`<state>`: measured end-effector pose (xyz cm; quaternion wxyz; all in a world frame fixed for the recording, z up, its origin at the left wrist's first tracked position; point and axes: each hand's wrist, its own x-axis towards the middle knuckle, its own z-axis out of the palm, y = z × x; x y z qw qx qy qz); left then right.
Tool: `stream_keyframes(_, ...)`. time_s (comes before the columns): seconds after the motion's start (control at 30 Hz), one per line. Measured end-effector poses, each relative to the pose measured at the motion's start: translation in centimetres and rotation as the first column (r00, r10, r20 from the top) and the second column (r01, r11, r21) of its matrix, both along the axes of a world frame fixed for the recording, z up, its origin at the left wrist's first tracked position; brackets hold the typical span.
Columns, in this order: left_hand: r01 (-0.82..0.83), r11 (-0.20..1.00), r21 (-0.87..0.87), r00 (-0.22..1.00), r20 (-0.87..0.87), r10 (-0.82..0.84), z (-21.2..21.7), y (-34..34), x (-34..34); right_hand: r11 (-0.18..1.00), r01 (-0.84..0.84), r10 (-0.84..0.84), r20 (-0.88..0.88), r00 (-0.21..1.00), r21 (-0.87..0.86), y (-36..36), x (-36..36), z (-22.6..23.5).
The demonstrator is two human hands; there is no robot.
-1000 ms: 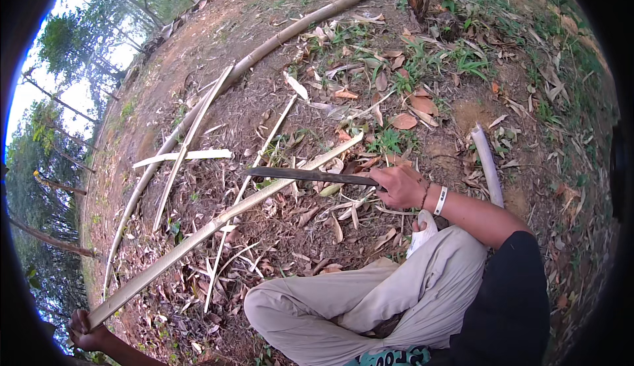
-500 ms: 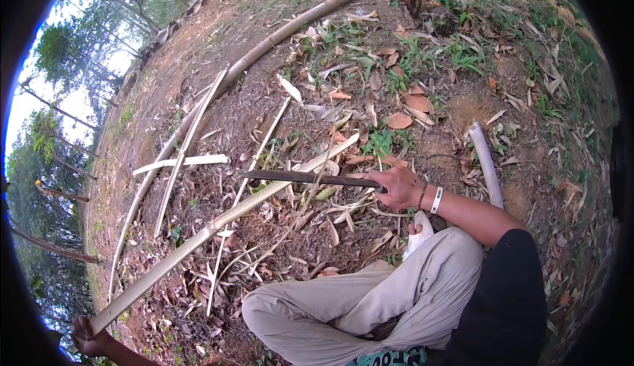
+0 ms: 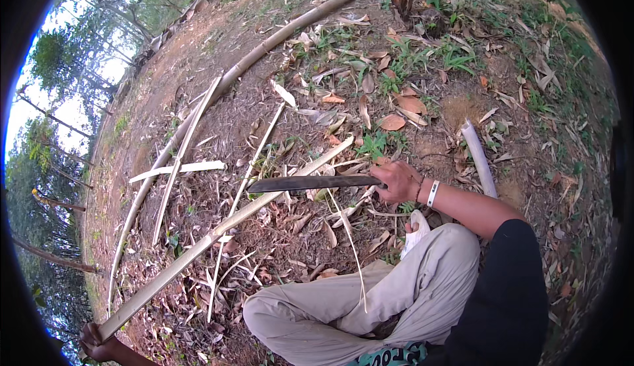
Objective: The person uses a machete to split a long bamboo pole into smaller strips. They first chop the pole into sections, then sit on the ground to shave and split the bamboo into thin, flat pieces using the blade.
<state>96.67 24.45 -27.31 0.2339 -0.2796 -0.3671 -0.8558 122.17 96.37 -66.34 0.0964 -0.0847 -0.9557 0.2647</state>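
- Gripping the handle of a long dark flat-bladed machete [image 3: 310,183], the right hand [image 3: 398,180] is closed tight, the blade lying level across a long pale split bamboo strip [image 3: 218,228].
- The left hand [image 3: 96,343] clasps the strip's near end at the lower left edge.
- Since a second ago the blade has barely shifted, resting at the same spot on the strip; the cutting looks paused, not advanced.

The machete [image 3: 310,183] runs leftward from the right hand [image 3: 396,181] and lies across the split bamboo pole [image 3: 218,234], whose near end sits in the left hand [image 3: 96,345]. A short bamboo piece [image 3: 479,158] lies right of the right-hand fingers; loose bamboo strips [image 3: 178,168] lie left of the blade.
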Motion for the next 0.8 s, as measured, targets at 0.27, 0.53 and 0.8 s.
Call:
stream_keyframes(0.27,0.024,0.996,-0.087,0.998,-0.052,-0.029,-0.7,2.8,0.9,0.877,0.433,-0.289,0.491,0.822,-0.209,3.9,-0.5,-6.0)
stream_keyframes(0.53,-0.03,0.998,-0.056,1.0,-0.002,0.03,-1.0,-1.5,-0.9,0.993,0.091,-0.088,0.044,0.995,-0.078,-0.4,-0.5,0.7)
stream_keyframes(0.8,0.096,0.994,-0.045,0.995,-0.014,-0.097,-1.5,3.6,0.1,0.808,0.513,-0.262,0.604,0.753,-0.289,4.7,1.3,-9.3)
